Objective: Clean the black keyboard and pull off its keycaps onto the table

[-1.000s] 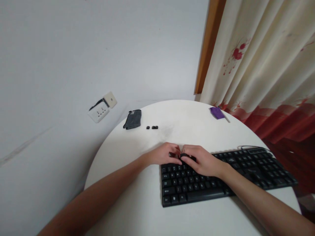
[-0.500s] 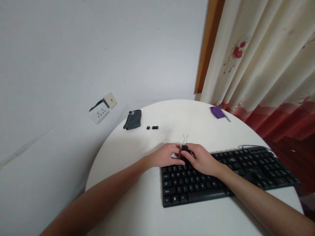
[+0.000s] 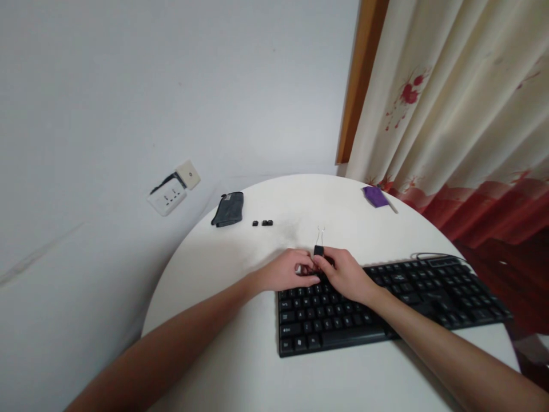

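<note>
My right hand [image 3: 345, 276] is closed on a keycap puller [image 3: 318, 250], a small black block with two thin wires that point up and end in hooks. It holds the puller over the upper left part of a black keyboard [image 3: 349, 339]. Close beside it, my left hand [image 3: 288, 271] rests at the keyboard's top left corner with thumb and fingers curled in towards the puller. What those left fingertips grip is hidden. Beyond the hands, several small black keycaps [image 3: 266, 223] lie on the white round table [image 3: 218, 337].
A dark zip pouch [image 3: 229, 209] lies at the table's far left, near a wall socket [image 3: 168, 197]. At the far right edge sits a purple cloth piece [image 3: 374, 197] with a pale stick. The keyboard's cable [image 3: 433, 255] loops behind it. A curtain [image 3: 429, 114] hangs at right.
The view has shifted slightly, so everything sits a little further left. The right hand still holds the puller, raised very slightly; the left hand keeps its place beside it.
</note>
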Action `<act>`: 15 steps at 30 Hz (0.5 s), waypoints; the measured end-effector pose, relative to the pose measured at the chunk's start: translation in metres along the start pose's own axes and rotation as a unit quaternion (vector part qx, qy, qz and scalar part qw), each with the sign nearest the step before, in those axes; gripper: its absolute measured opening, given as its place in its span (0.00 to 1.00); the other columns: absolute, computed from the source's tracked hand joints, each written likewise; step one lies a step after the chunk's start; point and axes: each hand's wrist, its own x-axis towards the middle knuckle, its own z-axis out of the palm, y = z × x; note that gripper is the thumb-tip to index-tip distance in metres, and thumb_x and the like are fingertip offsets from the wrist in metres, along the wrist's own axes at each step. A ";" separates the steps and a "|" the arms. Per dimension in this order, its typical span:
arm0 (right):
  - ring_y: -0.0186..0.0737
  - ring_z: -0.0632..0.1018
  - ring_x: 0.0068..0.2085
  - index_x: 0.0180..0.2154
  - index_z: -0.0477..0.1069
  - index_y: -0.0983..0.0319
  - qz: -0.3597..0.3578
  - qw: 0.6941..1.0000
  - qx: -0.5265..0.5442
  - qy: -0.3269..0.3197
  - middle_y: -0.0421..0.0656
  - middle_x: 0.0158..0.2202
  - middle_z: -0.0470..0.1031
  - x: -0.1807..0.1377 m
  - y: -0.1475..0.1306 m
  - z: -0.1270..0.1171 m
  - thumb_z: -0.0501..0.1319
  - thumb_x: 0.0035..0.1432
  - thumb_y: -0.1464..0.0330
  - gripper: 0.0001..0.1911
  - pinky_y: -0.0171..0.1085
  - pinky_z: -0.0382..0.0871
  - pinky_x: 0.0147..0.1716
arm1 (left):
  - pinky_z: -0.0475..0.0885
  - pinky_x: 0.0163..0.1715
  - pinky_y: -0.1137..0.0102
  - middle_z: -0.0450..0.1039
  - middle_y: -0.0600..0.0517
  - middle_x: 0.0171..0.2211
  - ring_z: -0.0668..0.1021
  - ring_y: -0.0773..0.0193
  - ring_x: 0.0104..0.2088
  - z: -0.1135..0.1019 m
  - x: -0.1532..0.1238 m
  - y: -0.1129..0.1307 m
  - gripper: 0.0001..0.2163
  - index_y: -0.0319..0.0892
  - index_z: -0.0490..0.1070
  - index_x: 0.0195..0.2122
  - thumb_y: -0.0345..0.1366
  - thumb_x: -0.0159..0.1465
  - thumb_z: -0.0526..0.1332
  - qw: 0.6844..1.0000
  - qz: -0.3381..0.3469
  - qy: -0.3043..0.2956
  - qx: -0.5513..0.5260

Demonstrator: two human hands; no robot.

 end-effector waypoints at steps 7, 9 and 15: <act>0.40 0.75 0.31 0.31 0.73 0.62 -0.009 0.998 0.055 0.021 0.42 0.29 0.77 -0.001 -0.003 0.000 0.52 0.67 0.62 0.17 0.36 0.67 0.33 | 0.69 0.36 0.71 0.73 0.53 0.32 0.74 0.66 0.33 0.001 -0.001 0.000 0.09 0.41 0.75 0.35 0.41 0.60 0.67 1.000 0.013 0.009 0.012; 0.39 0.75 0.31 0.31 0.72 0.62 -0.012 0.997 0.069 0.037 0.42 0.29 0.77 -0.002 -0.004 -0.001 0.52 0.67 0.61 0.17 0.36 0.66 0.32 | 0.69 0.39 0.70 0.74 0.52 0.35 0.75 0.65 0.36 0.001 -0.001 0.002 0.07 0.41 0.75 0.36 0.39 0.62 0.65 0.999 0.027 0.029 0.017; 0.38 0.73 0.29 0.30 0.70 0.62 0.000 0.992 0.039 0.116 0.42 0.27 0.74 -0.001 -0.006 -0.003 0.54 0.65 0.62 0.15 0.34 0.63 0.29 | 0.70 0.43 0.67 0.74 0.50 0.39 0.75 0.62 0.40 0.002 0.001 -0.001 0.09 0.42 0.74 0.44 0.33 0.62 0.65 0.986 0.045 0.152 0.058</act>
